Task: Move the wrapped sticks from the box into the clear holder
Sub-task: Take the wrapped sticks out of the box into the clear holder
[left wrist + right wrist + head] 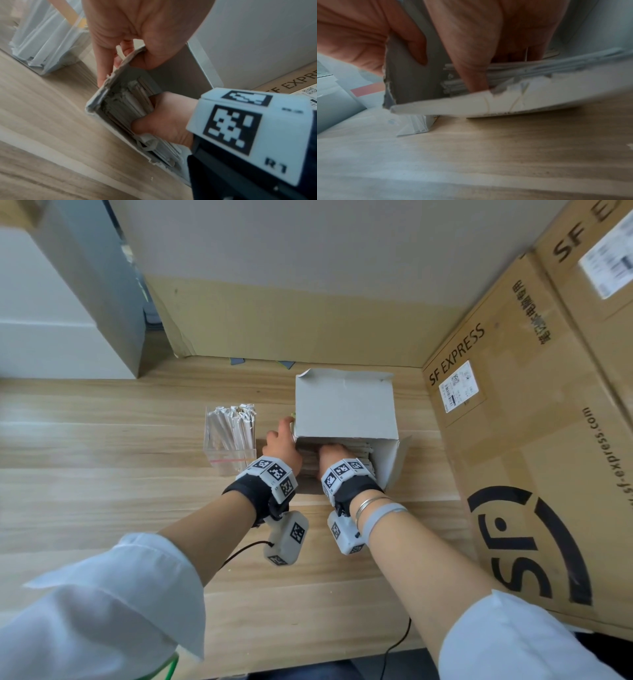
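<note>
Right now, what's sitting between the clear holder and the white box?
The left hand, gripping the white box's left wall; otherwise only bare wooden table beside the clear holder. The head view shows it.

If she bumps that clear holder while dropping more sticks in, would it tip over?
Possibly. The holder stands taller than wide, and its sticks lean and poke above the rim, so weight likely sits high. Its flat base on the table should resist a light nudge. It looks like thin plastic, probably light enough to slide first.
</note>
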{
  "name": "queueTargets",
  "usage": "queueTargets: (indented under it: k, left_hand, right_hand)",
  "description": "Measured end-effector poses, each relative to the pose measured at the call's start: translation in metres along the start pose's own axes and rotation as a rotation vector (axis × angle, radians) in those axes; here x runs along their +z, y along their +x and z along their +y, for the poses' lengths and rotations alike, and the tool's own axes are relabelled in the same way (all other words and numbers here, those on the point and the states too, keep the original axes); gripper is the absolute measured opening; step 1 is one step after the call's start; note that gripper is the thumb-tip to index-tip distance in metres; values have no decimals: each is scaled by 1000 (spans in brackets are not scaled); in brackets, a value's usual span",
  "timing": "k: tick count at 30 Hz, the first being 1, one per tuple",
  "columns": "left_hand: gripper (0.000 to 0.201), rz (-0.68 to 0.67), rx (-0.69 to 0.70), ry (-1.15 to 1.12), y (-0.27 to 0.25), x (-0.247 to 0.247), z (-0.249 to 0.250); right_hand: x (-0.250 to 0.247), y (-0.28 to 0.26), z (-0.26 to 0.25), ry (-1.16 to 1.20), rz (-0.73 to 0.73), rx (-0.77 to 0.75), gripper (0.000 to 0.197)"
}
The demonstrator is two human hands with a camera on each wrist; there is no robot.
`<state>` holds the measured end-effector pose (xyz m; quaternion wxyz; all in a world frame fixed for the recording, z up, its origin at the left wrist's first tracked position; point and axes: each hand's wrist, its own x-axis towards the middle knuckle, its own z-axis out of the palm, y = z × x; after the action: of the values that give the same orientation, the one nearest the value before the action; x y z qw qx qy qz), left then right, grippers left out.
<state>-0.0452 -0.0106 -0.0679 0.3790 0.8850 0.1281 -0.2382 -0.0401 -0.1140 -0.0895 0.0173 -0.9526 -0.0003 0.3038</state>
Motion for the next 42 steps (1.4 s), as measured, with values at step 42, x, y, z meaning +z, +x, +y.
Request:
queueTargets:
  k: [42]
  left_hand:
    - [38,312,128,368,16,-88,-4]
  right_hand:
    - [-88,-29,-39,1134,527,-285,37]
